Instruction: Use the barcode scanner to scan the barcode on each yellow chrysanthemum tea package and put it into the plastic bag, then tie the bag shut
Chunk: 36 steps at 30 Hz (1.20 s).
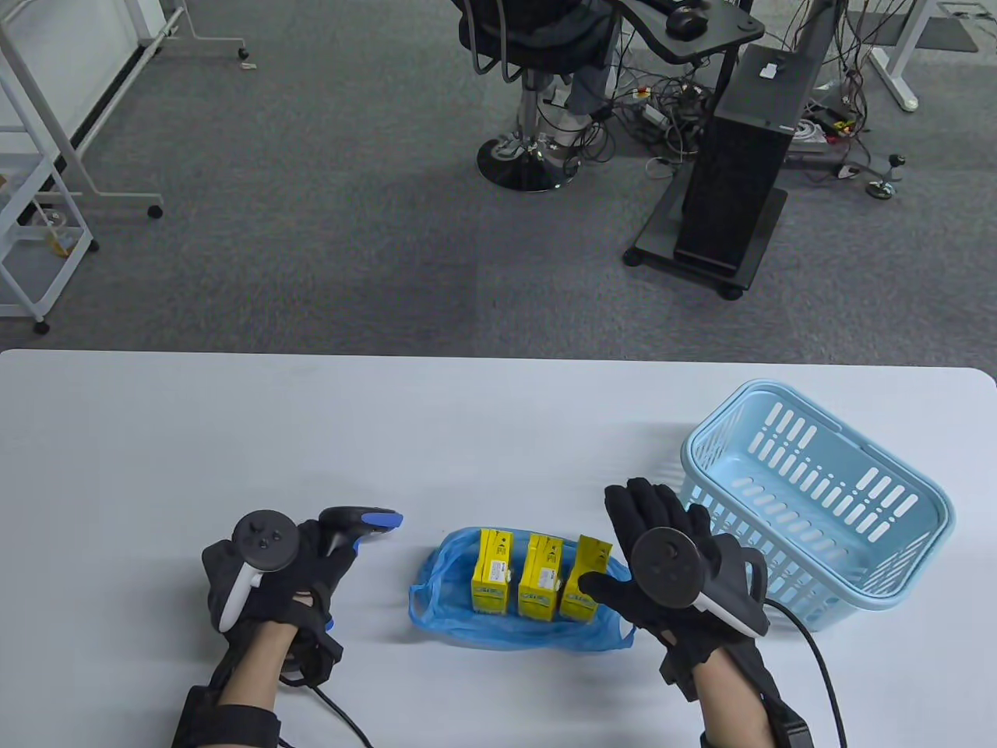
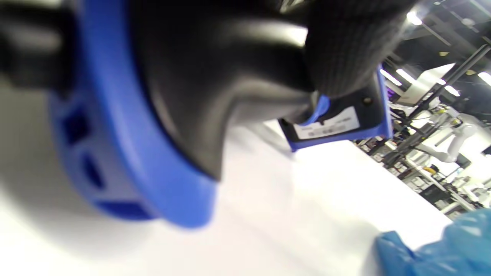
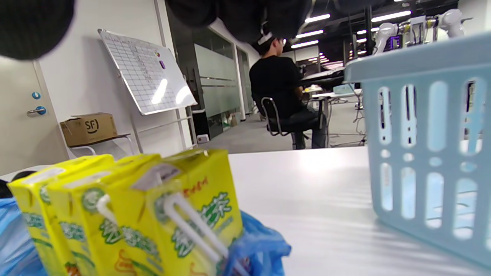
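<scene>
We see L hand point(image 1: 269, 580) gripping black-blue barcode scanner point(image 1: 360, 523); R hand point(image 1: 662, 545) open, fingers straight, above rightmost of 3 yellow tea cartons point(image 1: 586, 577) in blue plastic bag point(image 1: 444, 615).

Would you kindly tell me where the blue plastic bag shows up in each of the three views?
Table view: blue plastic bag at bottom centre, under the packages.
Left wrist view: bottom right corner.
Right wrist view: bottom edge, around the packages.
Shared landmark: white table.

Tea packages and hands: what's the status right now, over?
Left hand grips the barcode scanner. Right hand open above the rightmost package. Three yellow tea packages upright in the untied blue plastic bag. Nothing in the way.
</scene>
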### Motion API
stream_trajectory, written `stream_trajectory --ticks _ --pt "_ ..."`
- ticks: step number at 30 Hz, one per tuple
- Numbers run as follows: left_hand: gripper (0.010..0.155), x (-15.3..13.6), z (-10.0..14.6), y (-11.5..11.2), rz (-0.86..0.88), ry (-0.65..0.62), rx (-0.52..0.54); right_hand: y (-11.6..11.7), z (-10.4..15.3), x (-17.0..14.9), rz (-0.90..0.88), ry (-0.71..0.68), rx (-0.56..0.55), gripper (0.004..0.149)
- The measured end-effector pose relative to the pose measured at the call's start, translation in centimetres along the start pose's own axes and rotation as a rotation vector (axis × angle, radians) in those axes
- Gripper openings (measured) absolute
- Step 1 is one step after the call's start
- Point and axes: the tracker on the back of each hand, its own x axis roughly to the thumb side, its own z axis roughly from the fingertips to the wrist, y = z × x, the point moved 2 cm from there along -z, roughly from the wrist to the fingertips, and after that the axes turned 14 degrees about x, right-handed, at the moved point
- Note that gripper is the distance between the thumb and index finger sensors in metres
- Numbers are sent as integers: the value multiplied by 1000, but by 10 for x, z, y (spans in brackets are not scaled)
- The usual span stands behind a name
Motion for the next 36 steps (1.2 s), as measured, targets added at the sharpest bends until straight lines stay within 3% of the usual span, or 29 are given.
stream_trajectory --ticks 10,16,21,25,29,32,36 --pt "82 7 3 0 -224 6 57 5 -3 -4 -10 11 20 103" --pt "81 28 9 20 -295 -37 157 10 -6 -7 -9 26 50 102" --pt "83 69 23 42 -275 -197 231 13 -7 -10 -9 50 62 102" --pt "79 104 42 49 -158 -432 237 19 -9 -10 -22 59 82 101" --pt "76 125 56 45 -42 -585 170 22 -11 -11 -15 78 77 98" --pt "79 129 59 35 -80 -615 104 24 -12 -14 -19 100 76 93" --pt "85 130 59 18 -180 -604 -66 31 -10 -22 -27 144 110 91"
